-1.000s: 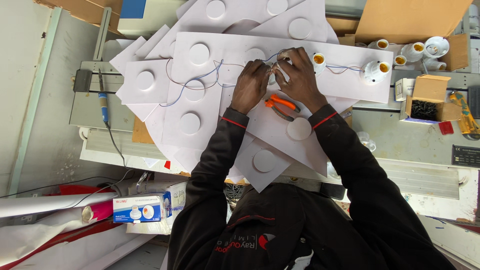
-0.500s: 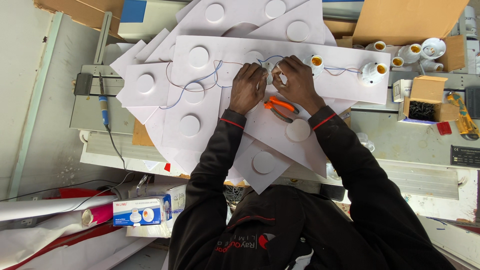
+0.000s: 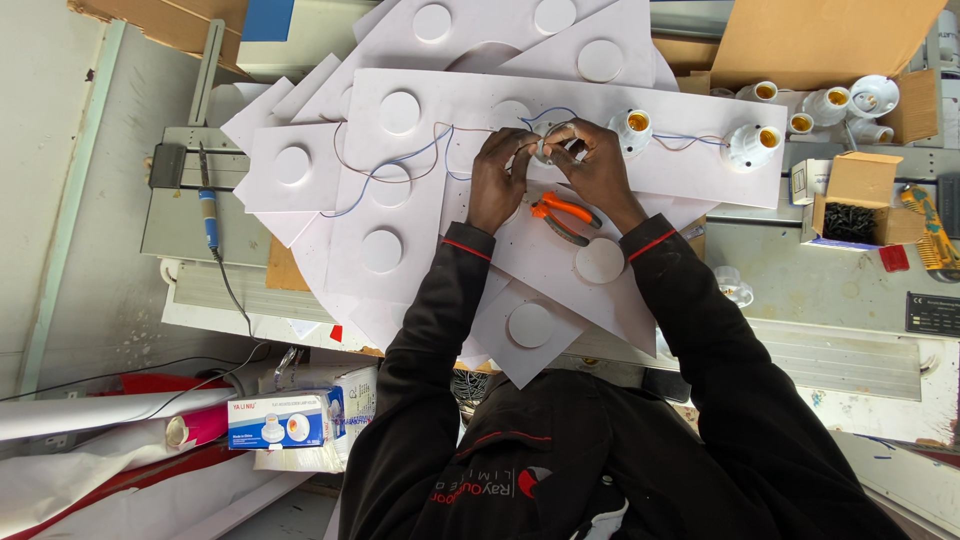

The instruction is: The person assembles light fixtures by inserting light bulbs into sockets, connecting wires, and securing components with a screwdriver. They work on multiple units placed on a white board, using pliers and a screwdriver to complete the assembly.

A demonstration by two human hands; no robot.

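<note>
A: Head view, looking straight down. Both hands are at upper centre of the frame. The left hand [image 3: 497, 178] is curled, fingers pinched on the thin wires beside a white lamp holder [image 3: 553, 143]. The right hand [image 3: 598, 165] is cupped round the holder's other side, fingers closed against it.

B: What's different from a moment ago?

A: Very little. A second back the hands were in the same spot, the right one a touch higher over the fitting. Now the two sets of fingertips have drawn closer together around the holder. The orange-handled pliers [image 3: 565, 215] lie where they lay, just below the hands, untouched.

B: So hand work, not tool work.

A: I judge so: the fine fiddling at the terminals goes on, and the pliers have stayed down throughout.

B: Where does the holder sit?

A: On the long white board [image 3: 690, 170] with round cut discs, at mid-length. The blue and brown wires [image 3: 400, 165] loop off to the left across the board. To the right, two more lamp holders [image 3: 752, 145] stand already strung on the same wire run.

B: Anything else around?

A: A soldering iron [image 3: 207, 210] on the bench at left, a small cardboard box of dark screws [image 3: 850, 215] at right, and loose holders [image 3: 830, 100] at upper right. None has shifted.
</note>
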